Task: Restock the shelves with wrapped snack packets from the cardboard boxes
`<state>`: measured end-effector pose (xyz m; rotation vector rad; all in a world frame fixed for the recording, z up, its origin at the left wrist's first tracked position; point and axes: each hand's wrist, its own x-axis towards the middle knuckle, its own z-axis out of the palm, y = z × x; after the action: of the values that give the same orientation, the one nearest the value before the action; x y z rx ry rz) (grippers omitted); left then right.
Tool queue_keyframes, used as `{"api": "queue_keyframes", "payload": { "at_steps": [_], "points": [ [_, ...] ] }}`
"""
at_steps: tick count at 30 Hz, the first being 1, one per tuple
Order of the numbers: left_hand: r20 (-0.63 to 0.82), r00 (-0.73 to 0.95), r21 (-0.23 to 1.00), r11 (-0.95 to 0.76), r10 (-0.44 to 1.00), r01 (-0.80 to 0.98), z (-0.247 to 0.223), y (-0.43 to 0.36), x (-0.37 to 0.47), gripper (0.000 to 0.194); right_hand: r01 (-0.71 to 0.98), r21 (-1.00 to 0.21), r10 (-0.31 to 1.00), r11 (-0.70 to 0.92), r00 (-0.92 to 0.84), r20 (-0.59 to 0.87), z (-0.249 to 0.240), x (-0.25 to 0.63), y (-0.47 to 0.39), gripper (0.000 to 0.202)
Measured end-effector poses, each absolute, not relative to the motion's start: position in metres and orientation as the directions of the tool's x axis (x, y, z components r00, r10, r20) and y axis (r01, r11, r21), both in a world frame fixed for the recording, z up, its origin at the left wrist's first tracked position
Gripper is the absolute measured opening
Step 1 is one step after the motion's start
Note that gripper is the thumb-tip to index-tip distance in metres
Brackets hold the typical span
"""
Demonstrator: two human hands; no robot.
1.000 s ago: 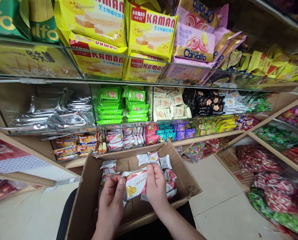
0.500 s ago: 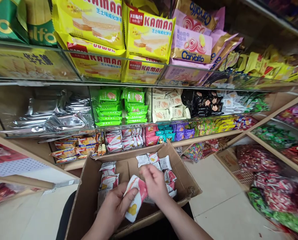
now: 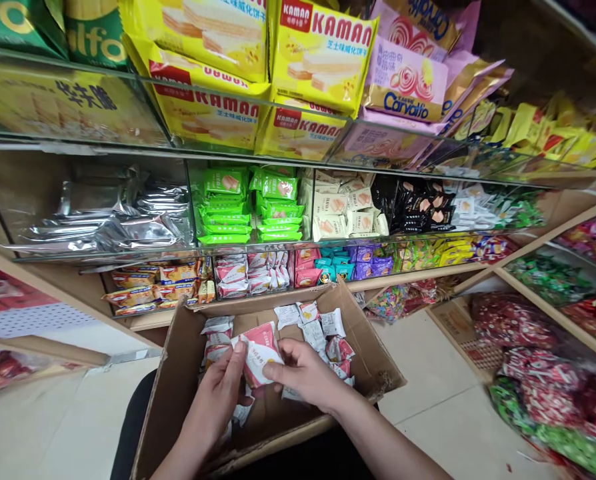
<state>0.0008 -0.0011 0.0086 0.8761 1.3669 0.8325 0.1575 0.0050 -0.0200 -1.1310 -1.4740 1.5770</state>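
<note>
Head view, left hand: the left hand [image 3: 218, 393] is pinching the left edge of a pink-and-white packet, its thumb lying on the upper face.
Head view, right hand: the right hand [image 3: 305, 373] is pinching the same item from the opposite side, thumb on the face near the lower right corner.
Packet in hand: the pink-and-white packet [image 3: 259, 353] is between the two hands, over the carton, tilted, with its printed face up.
Carton: the open cardboard box [image 3: 373, 353] lies beneath both hands, its far wall beyond the fingertips.
Carton contents, left: a row of small packets [image 3: 218, 327] sits just beyond the left hand, partly covered by it.
Carton contents, right: a looser group of wrapped packets [image 3: 314, 335], some printed side up, lies beyond and to the right of the right hand.
Lower shelf: pink-and-white shelf packets [image 3: 232, 275] stand ahead of the hands, past the carton; orange packets [image 3: 134, 288] are to their left, purple packets [image 3: 373, 261] to their right.
Middle shelf: green packets [image 3: 225, 213] are ahead and higher, with silver packets [image 3: 103, 213] on the left hand's side and cream packets [image 3: 333, 210] on the right hand's side.
Floor: bulging bags [image 3: 543, 393] lie well to the right of the right hand.
</note>
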Motion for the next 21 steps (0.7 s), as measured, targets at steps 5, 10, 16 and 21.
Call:
{"api": "queue_keyframes", "payload": {
  "at_steps": [5,10,16,21],
  "points": [
    [-0.400,-0.108,0.906,0.411,0.910,0.103,0.009,-0.007,-0.029,0.042,0.410,-0.906,0.964,0.102,-0.267,-0.012,-0.013,0.167,0.058,0.023],
    [-0.369,-0.210,0.884,0.411,0.906,0.223,0.005,-0.021,-0.055,0.041,0.915,-0.338,0.974,0.218,-0.185,0.129,-0.005,0.156,0.139,0.027],
    [-0.167,-0.272,0.820,0.287,0.948,0.496,-0.009,-0.028,-0.070,0.031,0.952,-0.133,0.961,0.275,-0.270,0.049,-0.014,0.125,0.187,0.029],
    [-0.118,-0.132,0.753,0.176,0.984,0.634,-0.028,-0.028,-0.077,0.029,0.942,-0.082,0.945,0.325,-0.327,-0.019,-0.021,0.116,0.208,0.033]
  ]
}}
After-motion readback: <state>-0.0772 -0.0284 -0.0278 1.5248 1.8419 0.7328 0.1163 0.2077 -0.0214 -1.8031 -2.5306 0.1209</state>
